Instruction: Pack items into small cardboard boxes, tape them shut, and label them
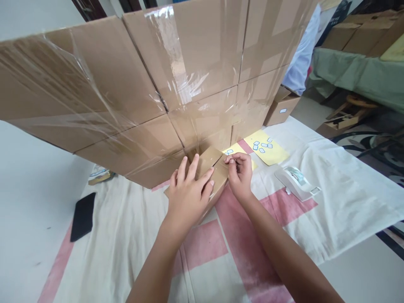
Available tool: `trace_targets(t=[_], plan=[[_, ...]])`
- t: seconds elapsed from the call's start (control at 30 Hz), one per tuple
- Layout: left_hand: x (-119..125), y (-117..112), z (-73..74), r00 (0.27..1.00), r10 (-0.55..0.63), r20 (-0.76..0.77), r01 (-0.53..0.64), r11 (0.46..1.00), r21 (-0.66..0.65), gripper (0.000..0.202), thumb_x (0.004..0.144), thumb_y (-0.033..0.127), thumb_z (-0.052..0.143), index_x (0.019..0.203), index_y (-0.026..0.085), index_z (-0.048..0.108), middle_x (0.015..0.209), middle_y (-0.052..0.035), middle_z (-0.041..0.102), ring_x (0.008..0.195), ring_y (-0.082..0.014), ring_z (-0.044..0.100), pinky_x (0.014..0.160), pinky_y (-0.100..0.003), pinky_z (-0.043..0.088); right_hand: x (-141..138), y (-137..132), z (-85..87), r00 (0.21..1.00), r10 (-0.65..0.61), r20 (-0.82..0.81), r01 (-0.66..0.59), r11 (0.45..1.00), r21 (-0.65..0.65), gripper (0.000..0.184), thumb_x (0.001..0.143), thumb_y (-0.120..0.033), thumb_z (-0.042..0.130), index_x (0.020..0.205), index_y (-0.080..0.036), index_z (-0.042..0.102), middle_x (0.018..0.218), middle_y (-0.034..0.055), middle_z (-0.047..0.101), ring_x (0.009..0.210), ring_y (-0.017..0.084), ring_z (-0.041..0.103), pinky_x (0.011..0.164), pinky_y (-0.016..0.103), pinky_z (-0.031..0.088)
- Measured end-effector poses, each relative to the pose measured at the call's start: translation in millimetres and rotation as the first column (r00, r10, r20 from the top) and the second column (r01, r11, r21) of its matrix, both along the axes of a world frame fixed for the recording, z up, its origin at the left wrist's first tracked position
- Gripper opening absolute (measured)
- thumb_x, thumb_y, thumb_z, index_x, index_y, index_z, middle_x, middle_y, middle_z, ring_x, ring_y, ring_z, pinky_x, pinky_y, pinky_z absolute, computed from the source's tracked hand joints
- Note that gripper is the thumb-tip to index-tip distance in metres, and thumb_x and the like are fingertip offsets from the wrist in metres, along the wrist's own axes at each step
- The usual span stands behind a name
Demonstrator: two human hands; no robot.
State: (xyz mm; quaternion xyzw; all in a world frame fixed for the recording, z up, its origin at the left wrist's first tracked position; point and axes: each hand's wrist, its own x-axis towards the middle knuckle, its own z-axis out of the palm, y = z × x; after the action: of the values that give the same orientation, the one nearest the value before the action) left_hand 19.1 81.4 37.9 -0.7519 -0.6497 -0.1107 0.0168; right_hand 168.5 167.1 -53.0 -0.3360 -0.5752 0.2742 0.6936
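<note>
A small cardboard box (208, 156) lies on the cloth-covered table in front of a stack of larger cartons. Across its top, my left hand (189, 183) rests with the fingers spread, pressing near the seam between the flaps. At the box's right end my right hand (240, 170) has its thumb and fingers pinched together close to the seam. Whatever is in that pinch, if anything, is too small to make out. To the right of my right hand stands a white tape dispenser (295, 182).
Cartons wrapped in clear film (202, 59) form a wall at the back. Yellow sheets with small labels (265, 147) lie right of the box. Beyond them stands an open carton (280, 107), with a person's light-blue garment (301, 54) behind. A black flat object (83, 216) lies at left.
</note>
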Motion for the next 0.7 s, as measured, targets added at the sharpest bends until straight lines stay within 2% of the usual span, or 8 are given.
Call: trace_targets(t=[0.17, 0.33, 0.5, 0.7], plan=[[-1.6, 4.1, 4.6, 0.995, 0.024, 0.096, -0.011, 0.991, -0.130, 0.042, 0.106, 0.037, 0.038, 0.140, 0.041, 0.063, 0.168, -0.0056, 0.037, 0.154, -0.0318, 0.035, 0.115, -0.061, 0.036, 1.4, -1.3, 0.2, 1.000, 0.026, 0.013, -0.026, 0.999, 0.022, 0.015, 0.104, -0.024, 0.050, 0.119, -0.029, 0.048, 0.094, 0.0017, 0.064, 0.088, 0.017, 0.067, 0.081, 0.036, 0.056], [-5.1, 11.6, 12.7, 0.976, 0.096, 0.198, -0.058, 0.980, -0.189, 0.041, 0.103, 0.033, 0.039, 0.123, 0.048, 0.072, 0.163, 0.0027, 0.045, 0.146, -0.0296, 0.043, 0.110, -0.061, 0.035, 0.8, -4.5, -0.2, 0.996, 0.011, 0.088, -0.016, 0.998, 0.061, 0.020, 0.103, -0.020, 0.049, 0.122, -0.028, 0.047, 0.095, 0.0023, 0.063, 0.088, 0.017, 0.067, 0.079, 0.035, 0.057], [-13.3, 20.4, 10.5, 0.936, 0.135, 0.324, -0.080, 0.980, -0.180, 0.038, 0.099, 0.032, 0.046, 0.111, 0.049, 0.078, 0.156, 0.0066, 0.053, 0.140, -0.0325, 0.046, 0.107, -0.060, 0.035, -1.6, -7.0, -1.0, 0.991, -0.020, 0.133, 0.006, 0.994, 0.105, 0.021, 0.102, -0.018, 0.048, 0.121, -0.027, 0.048, 0.094, 0.0026, 0.063, 0.087, 0.017, 0.068, 0.079, 0.034, 0.058], [-25.8, 27.9, 1.2, 0.899, 0.091, 0.427, -0.029, 0.988, -0.149, 0.037, 0.098, 0.031, 0.047, 0.102, 0.049, 0.080, 0.151, 0.0060, 0.057, 0.134, -0.0311, 0.052, 0.108, -0.061, 0.036, -3.7, -9.7, -4.2, 0.984, -0.059, 0.166, 0.040, 0.993, 0.112, 0.021, 0.102, -0.019, 0.048, 0.122, -0.027, 0.048, 0.094, 0.0033, 0.063, 0.086, 0.018, 0.067, 0.078, 0.035, 0.058]])
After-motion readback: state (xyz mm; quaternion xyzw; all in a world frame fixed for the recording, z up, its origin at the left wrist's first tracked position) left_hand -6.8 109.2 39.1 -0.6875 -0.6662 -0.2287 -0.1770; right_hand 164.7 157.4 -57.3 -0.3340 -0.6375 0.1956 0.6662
